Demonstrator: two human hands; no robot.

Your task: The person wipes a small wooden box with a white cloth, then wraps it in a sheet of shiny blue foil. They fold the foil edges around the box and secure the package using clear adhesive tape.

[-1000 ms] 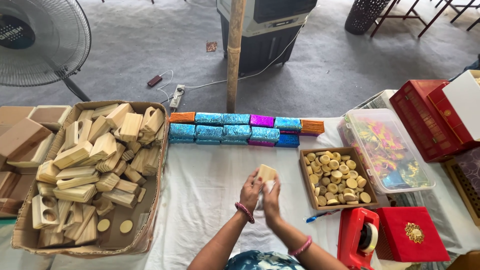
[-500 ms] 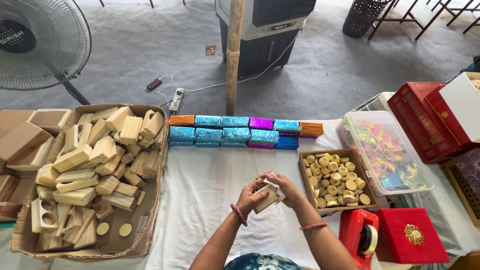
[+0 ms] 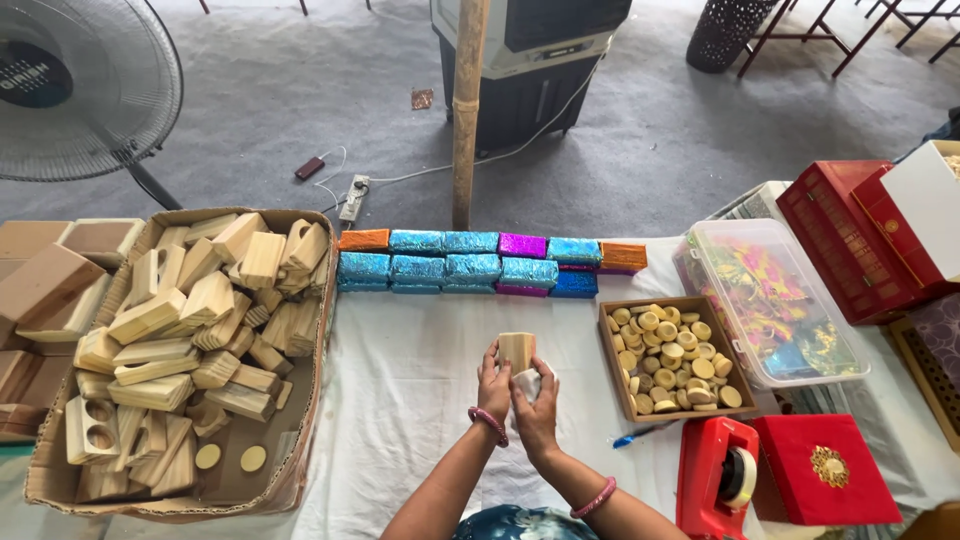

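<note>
**Wooden block held up over the table, with a white scrap pressed to it**

Wood was in both hands. The left hand [image 3: 494, 384] had its fingers curled shut round the side of a small wooden block [image 3: 517, 351], and the right hand [image 3: 537, 408] was closed on the lower part, pressing a white scrap [image 3: 527, 382] against it. What the scrap was made of could not be told. The block stood upright between the hands, lifted above the white cloth [image 3: 420, 400], in the middle of the table.

A few things could have gone wrong from there. The block was held only by fingertips near its bottom, so it could have slipped and dropped onto the cloth. The white scrap was small and half hidden, so it could have slid off or gone on crooked if the thumbs let go a little.

Just to the right sat an open tray of little round wooden discs [image 3: 668, 352]. A quick elbow could have knocked it and sent the discs rolling. A blue pen [image 3: 640, 434] lay near the right arm and could have been pushed off. The big cardboard box of wooden pieces [image 3: 190, 330] on the left was piled high, so a bump could have tipped some out. The row of shiny wrapped blocks [image 3: 470, 262] lay well apart at the back.
</note>
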